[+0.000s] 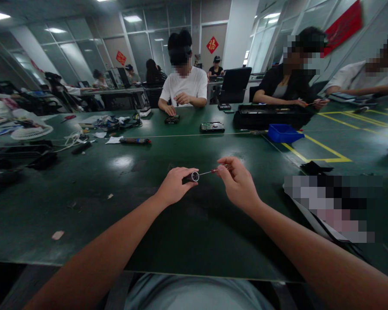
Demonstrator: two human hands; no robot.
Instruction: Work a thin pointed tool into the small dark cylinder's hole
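Note:
My left hand [174, 186] is closed around a short black cylinder [194, 176] whose round, silver-rimmed end faces me; dark parts show inside the rim. I cannot make out what kind of device it is. In my right hand [241, 183] a screwdriver [214, 171] with a reddish handle is pinched between thumb and fingers. Its thin metal shaft points left, and the tip reaches the cylinder's rim; whether it sits in a screw is too small to tell. Both hands are above the green table [194, 241], near its middle.
Ahead lie a hard drive [212, 127], a blue bin [284, 133] and a long black casing [271, 116]. A dark tube-shaped tool [136, 141] and tangled cables [113, 122] are at left. Co-workers sit across the table, one in a white shirt [184, 86]. A blurred-out flat item [330, 209] lies right.

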